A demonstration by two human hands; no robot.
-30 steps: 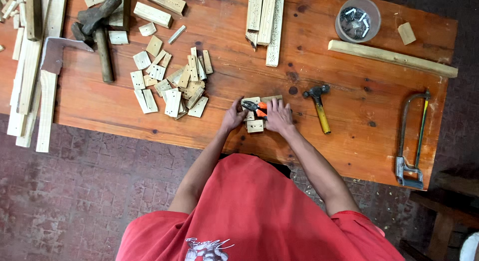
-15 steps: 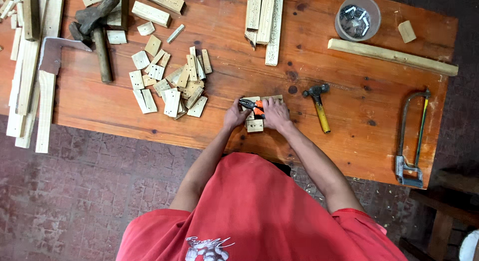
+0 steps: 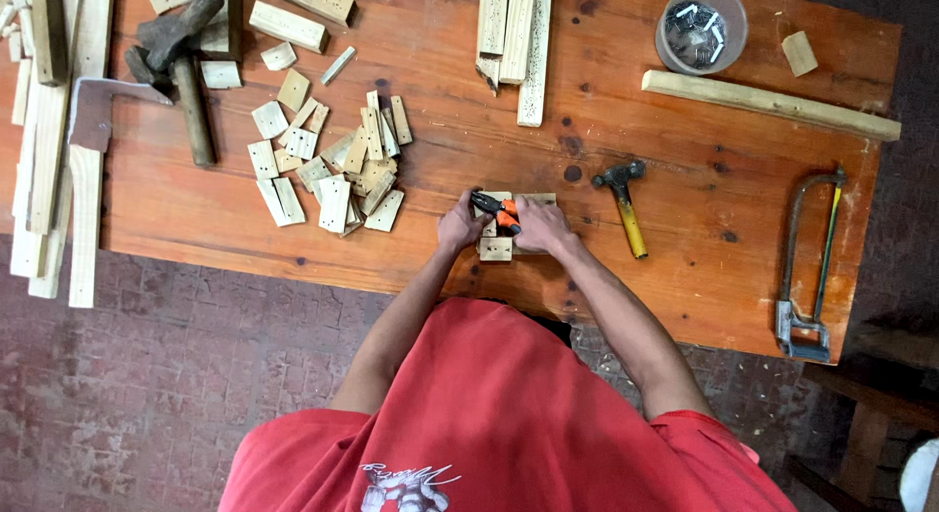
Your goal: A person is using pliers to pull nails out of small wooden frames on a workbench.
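Both my hands meet over a small assembly of pale wooden blocks (image 3: 496, 248) near the front edge of the orange-brown wooden table (image 3: 685, 267). My right hand (image 3: 543, 226) is closed around the orange handles of a pair of pliers (image 3: 501, 211), whose dark jaws point left. My left hand (image 3: 458, 224) presses against the left side of the blocks, right by the plier jaws. The part of the blocks under my fingers is hidden.
A hammer with a yellow handle (image 3: 626, 209) lies just right of my hands. Left are several small wood offcuts (image 3: 333, 175). Behind are wood strips (image 3: 514, 43), a tub of nails (image 3: 700, 28) and a long batten (image 3: 773, 103). A hacksaw (image 3: 810, 267) is far right, a hatchet (image 3: 181, 67) far left.
Almost nothing differs; both hands stay on the blocks and the pliers shift only slightly between them.
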